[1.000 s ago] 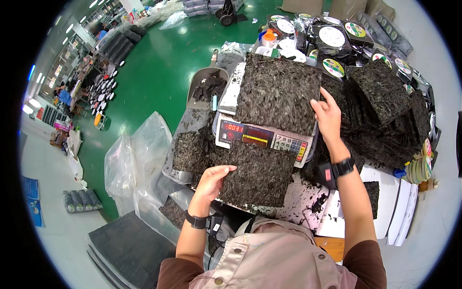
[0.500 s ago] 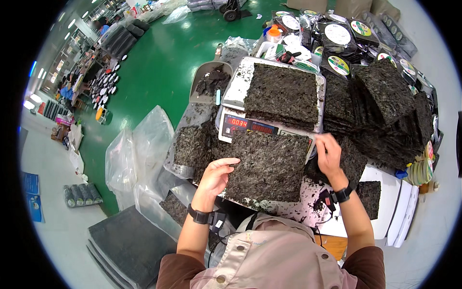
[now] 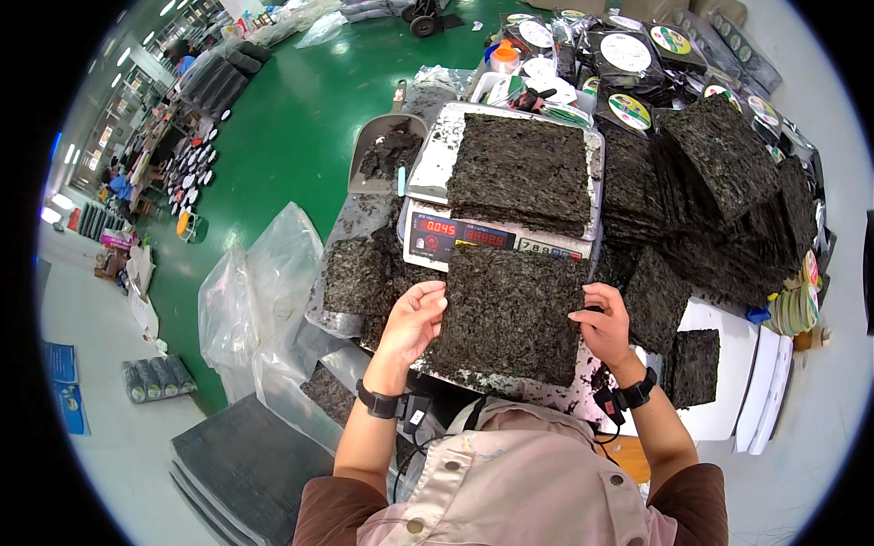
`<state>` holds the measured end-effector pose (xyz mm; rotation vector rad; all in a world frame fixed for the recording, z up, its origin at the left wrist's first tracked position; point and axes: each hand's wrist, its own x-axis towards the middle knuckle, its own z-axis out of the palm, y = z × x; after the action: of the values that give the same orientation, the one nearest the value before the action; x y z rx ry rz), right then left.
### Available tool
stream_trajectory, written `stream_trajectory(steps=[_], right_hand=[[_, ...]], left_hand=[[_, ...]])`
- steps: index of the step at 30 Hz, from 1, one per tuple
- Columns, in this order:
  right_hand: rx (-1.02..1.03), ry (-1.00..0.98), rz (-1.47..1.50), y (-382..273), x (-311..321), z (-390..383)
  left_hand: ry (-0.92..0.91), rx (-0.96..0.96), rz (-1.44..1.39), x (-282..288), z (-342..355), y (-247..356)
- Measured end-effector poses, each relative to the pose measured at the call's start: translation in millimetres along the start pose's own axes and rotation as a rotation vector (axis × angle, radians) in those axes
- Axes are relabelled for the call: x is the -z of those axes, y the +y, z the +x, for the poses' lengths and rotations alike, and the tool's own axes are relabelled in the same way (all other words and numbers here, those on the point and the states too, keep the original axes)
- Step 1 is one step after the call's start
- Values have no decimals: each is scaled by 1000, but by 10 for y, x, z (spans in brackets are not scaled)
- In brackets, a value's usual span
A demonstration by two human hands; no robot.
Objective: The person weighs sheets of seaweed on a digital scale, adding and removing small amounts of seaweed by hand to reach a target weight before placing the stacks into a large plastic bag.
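A dark, rectangular seaweed sheet (image 3: 512, 318) is held up in front of me, below the scale. My left hand (image 3: 415, 318) pinches its left edge between thumb and fingers. On the opposite edge, my right hand (image 3: 604, 320) has its fingers curled at the upper right part of the sheet, gripping it. Beyond the sheet stands a digital scale (image 3: 433, 178) with a lit red display. A thick stack of seaweed sheets (image 3: 521, 168) rests on its pan. The held sheet covers part of the scale's keypad.
Tall seaweed piles (image 3: 728, 164) stand to the right, with labelled black packets (image 3: 628, 55) behind them. A dustpan (image 3: 369, 150) with seaweed scraps sits left of the scale. Clear plastic bags (image 3: 282, 264) hang at the left. A small seaweed piece (image 3: 696, 369) lies at the table's right.
My right hand has come down and inward from beside the scale to the sheet's right edge. The sheet remains in my left hand. The scale's display reading differs.
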<state>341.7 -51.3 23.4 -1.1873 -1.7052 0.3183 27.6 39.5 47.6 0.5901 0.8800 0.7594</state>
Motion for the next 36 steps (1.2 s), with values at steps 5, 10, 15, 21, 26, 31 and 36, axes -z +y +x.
stream_trajectory(steps=[5, 10, 15, 21, 26, 31, 36], right_hand=[[72, 63, -146, 41, -13, 3], [78, 41, -160, 70, 17, 40], [139, -35, -196, 25, 77, 215], [-342, 245, 125, -122, 138, 823], [-677, 288, 393, 229, 199, 1690], [-775, 136, 105, 585, 217, 1826], [-260, 361, -1, 130, 161, 1337]], left_hand=[[-28, -38, -23, -64, -18, -21], [-3, -50, -20, -94, 11, -23], [-23, -88, -39, 7, 64, -81], [-41, -64, -256, 90, 0, -93], [-19, 49, -55, 114, 43, -360], [-51, 246, 278, 231, 154, -720], [-465, 442, 698, 666, 223, -1557]])
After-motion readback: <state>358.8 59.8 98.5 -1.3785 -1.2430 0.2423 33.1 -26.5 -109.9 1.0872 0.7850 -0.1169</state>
